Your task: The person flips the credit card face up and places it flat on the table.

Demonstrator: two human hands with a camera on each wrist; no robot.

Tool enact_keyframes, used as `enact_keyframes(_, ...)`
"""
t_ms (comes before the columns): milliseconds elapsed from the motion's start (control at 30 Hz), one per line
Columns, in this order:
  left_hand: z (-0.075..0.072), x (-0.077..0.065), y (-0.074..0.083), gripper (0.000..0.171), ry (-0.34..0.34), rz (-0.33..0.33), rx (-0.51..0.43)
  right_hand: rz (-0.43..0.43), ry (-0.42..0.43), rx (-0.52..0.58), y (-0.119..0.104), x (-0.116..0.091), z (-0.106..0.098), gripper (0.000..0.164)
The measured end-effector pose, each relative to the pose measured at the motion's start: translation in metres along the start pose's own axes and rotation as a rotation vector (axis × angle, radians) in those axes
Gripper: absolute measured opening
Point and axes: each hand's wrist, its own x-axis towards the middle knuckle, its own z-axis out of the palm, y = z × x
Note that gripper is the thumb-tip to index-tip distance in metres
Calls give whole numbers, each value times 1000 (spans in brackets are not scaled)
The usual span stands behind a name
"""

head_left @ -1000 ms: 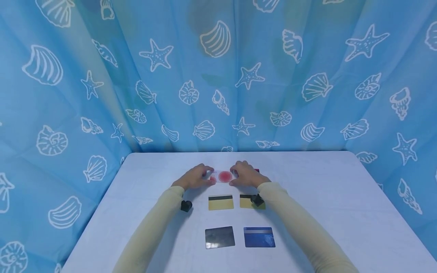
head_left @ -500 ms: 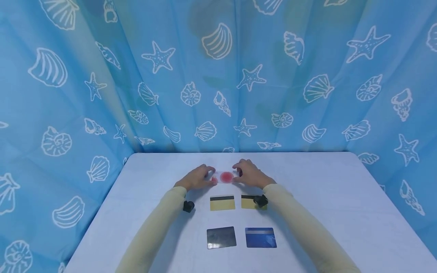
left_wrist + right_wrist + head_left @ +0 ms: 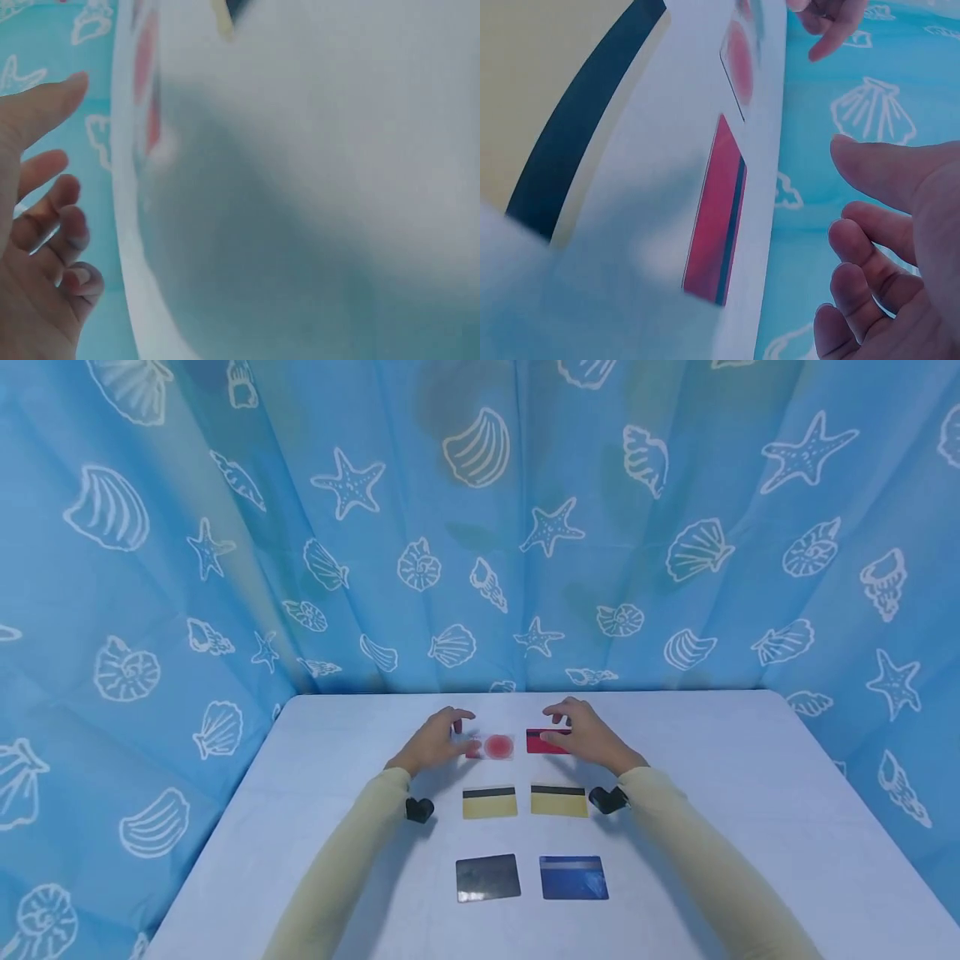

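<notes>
Evidently the largest thing was the blue seashell-print curtain (image 3: 420,468), hanging beyond the far edge of the white table (image 3: 795,785) and along both sides. Across the table, the left sleeve (image 3: 348,852) and right sleeve (image 3: 707,852) ran from the near edge toward the far edge.

The left hand (image 3: 431,742) had its fingers loosely bent, thumb apart from them, and pinched nothing. The right hand (image 3: 592,737) was likewise spread and held nothing.

Six cards lay flat in three rows, long axes roughly parallel to the far edge. Closest to the near edge were the black card (image 3: 488,878) and, right of it, the blue card (image 3: 573,878). Next came the left gold card (image 3: 490,807) and right gold card (image 3: 558,805), dark stripes toward the far edge.

In the row nearest the far edge, the clear card (image 3: 498,747) with its red disc and the striped red card (image 3: 716,225) lay end to end between the hands. The red card was leftward of the right hand, the nearer one; the clear card was rightward of the left. From the head view each thumb overlapped its card's outer end, though the wrist views showed both apart.
</notes>
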Motion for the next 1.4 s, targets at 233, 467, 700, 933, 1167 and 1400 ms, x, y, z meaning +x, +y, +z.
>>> enact_keyframes(233, 14, 6, 14, 55, 21, 18, -85, 50, 26, -7, 17, -10, -5, 52)
enact_keyframes(467, 24, 13, 28, 56, 15, 78, -61, 51, 39, -16, 28, -16, -10, 52)
enact_keyframes(700, 30, 16, 39, 56, -18, 68, -73, 78, 6, -6, 37, -20, -14, 53)
enact_keyframes(933, 34, 18, 49, 58, -47, 29, -30, 131, -24, -16, 47, -18, -12, 55)
enact_keyframes(1167, 44, 24, 55, 57, -56, -8, 14, 180, -59, -47, 50, -17, -8, 59)
enact_keyframes(1400, 49, 26, 62, 59, -66, -35, 56, 181, -72, -56, 50, -14, -7, 60)
